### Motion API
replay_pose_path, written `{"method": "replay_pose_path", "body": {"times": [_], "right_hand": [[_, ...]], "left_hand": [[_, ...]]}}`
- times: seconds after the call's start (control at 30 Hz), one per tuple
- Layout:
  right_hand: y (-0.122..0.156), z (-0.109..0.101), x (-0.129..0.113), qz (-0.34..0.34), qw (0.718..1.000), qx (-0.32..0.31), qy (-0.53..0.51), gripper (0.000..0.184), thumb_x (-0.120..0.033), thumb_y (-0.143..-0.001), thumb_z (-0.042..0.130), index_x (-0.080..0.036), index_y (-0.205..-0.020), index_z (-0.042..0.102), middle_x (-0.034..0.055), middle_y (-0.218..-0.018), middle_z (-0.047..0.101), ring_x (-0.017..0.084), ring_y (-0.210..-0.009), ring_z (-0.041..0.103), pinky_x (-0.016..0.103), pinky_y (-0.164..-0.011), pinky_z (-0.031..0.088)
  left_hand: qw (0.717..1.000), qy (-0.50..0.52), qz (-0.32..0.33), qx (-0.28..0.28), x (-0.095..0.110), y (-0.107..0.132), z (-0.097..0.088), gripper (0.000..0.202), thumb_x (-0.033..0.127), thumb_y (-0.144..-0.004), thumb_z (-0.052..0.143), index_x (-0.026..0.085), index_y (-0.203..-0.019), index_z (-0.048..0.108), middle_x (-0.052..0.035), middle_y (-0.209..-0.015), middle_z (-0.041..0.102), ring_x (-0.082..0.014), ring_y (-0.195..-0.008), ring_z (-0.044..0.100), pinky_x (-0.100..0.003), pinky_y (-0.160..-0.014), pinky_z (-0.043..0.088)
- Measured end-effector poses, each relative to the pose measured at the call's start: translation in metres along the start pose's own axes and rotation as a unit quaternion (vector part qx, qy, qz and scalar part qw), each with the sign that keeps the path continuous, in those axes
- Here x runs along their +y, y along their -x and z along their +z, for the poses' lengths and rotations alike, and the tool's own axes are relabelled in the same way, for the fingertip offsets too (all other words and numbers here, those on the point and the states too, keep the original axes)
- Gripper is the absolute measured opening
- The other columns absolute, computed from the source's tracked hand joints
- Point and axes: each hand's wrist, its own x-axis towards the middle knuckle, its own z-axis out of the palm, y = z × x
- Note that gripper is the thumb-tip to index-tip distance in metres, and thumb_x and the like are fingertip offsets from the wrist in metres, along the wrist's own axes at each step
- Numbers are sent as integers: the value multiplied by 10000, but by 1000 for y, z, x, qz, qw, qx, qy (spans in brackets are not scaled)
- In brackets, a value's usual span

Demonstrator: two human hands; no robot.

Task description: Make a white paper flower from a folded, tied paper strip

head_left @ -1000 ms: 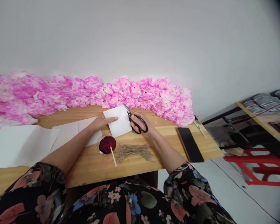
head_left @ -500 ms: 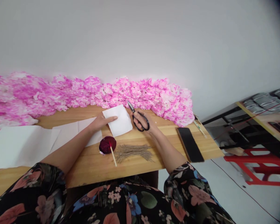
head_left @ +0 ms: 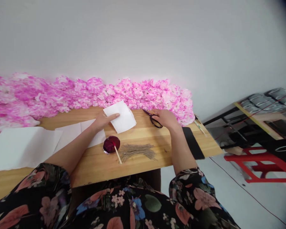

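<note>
White paper (head_left: pixel 126 120) over table (head_left: pixel 145 136), beyond dark-red dish (head_left: pixel 109 144); your left hand (head_left: pixel 103 121) pinches it, thumb on top; your right hand (head_left: pixel 166 119) at scissors (head_left: pixel 151 115), cannot tell whether fingers grip; loose pinch could let layers slip; lowering paper nearer you could stain it in dish.

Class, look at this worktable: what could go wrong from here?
The stick juts past the rim of the dark red dish, near the left forearm; a bump might smear red onto the white sheets. The scissors at the right hand point toward the pink flowers, so the tip might snag a petal.
</note>
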Motion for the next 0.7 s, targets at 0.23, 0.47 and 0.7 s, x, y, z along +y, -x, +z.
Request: {"method": "replay_pose_path", "body": {"times": [0.23,0.47,0.7], "right_hand": [[3,3,-59,-146,891,18,-430,368,-527,-930,644,-224,-1139,663,70,-1241,726,244,-1166,679,395,-1017,518],[3,25,-83,-146,859,12,-490,364,-547,-824,718,-218,-931,605,3,-945,682,183,-884,626,305,-789,484],[-11,30,-90,-96,834,94,-535,369,-548,-772,693,-221,-745,524,-35,-681,506,133,-638,449,268,-608,343]], "left_hand": [[997,-65,19,-47,18,10,5,795,731,-461,899,134,-974,785,-155,-1106,790,-361,-1031,733,-471,-916,626],[987,-114,70,-87,28,19,7,580,675,-600,867,153,-838,782,-112,-891,797,-299,-826,734,-391,-720,630],[975,-139,117,-125,46,10,3,456,555,-602,915,170,-812,792,-84,-838,794,-329,-890,741,-412,-781,631]]}}
